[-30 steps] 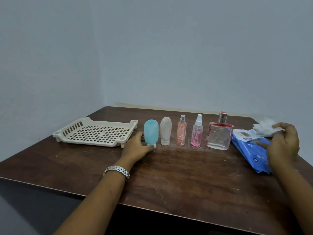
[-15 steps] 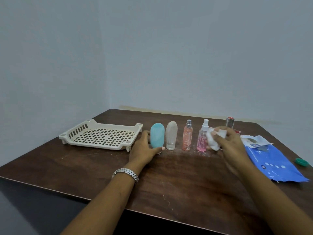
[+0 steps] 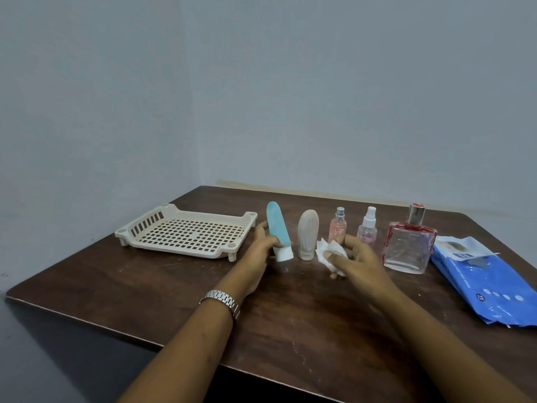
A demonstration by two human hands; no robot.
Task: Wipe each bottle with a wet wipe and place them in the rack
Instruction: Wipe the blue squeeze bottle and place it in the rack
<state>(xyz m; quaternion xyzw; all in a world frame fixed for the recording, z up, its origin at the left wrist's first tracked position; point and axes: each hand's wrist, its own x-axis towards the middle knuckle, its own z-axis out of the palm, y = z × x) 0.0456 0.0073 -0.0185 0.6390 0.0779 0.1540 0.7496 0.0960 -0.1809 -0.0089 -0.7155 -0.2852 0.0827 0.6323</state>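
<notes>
My left hand grips the blue squeeze bottle, lifted and tilted with its white cap down, just right of the cream perforated rack. My right hand holds a crumpled white wet wipe a little to the right of that bottle. Standing in a row on the table are a whitish squeeze bottle, a small peach spray bottle, a small pink spray bottle and a square glass perfume bottle.
A blue wet-wipe pack lies with its flap open at the right edge of the dark wooden table. Grey walls close in behind and to the left. The rack holds nothing.
My right hand carried the wipe from the pack leftward to the middle. My left hand closed on the blue bottle and lifted and tilted it off the table.
</notes>
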